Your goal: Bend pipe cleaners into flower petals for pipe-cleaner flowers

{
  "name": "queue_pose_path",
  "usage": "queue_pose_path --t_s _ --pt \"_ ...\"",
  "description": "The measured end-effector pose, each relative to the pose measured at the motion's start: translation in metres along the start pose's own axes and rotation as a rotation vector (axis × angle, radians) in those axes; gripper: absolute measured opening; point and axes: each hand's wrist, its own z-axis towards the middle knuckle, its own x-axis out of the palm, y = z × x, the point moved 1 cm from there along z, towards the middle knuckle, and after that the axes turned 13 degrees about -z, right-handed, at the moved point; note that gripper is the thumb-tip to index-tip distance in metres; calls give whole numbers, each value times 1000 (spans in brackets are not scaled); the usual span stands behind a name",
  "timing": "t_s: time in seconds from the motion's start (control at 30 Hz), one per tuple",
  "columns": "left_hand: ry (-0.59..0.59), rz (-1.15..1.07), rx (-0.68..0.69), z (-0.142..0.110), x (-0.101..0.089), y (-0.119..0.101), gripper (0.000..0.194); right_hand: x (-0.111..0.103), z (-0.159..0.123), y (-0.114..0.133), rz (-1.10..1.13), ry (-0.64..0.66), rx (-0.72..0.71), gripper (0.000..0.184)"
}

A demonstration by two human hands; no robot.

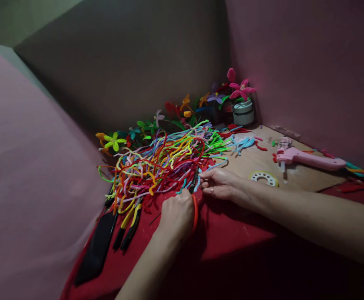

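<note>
My left hand (178, 211) is closed around a pair of scissors with orange handles (195, 213). Their dark blades (194, 182) point away from me, toward the pile. Just to the right, my right hand (221, 184) is closed in a pinch beside the blades. A light blue pipe cleaner (198, 181) shows at its fingertips, next to the blades; whether the blades touch it I cannot tell. Beyond both hands lies a big tangled heap of multicoloured pipe cleaners (166, 160), with green and light blue ends on its right side.
Yellow-and-black pliers (128, 225) and a black phone-like slab (96, 248) lie at left on the red cloth (225, 233). A wooden board (307, 177) at right bears a pink glue gun (310, 160) and a tape roll (264, 178). Pipe-cleaner flowers (115, 141) line the back wall.
</note>
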Motion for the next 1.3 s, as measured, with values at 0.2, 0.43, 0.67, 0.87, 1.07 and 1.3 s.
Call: queue_pose_path --t_s 0.2,0.43,0.67,0.87,1.07,1.3 --pt "19 7 -143 -18 -3 49 27 4 -8 4 -76 -78 -52 18" --pt "137 -106 -292 -34 18 109 40 13 -11 3 -365 -146 -246 21" --pt "-49 -143 -268 -25 12 104 27 13 -11 3 -773 -214 -532 20" --pt "-215 -1210 33 10 -14 40 35 20 -20 4 -863 -154 -597 18" --pt "-221 -1652 74 44 3 13 21 14 -13 0 -796 -112 -510 19" --pt "-733 -1189 224 45 12 2 16 7 -3 -3 -661 -181 -327 18"
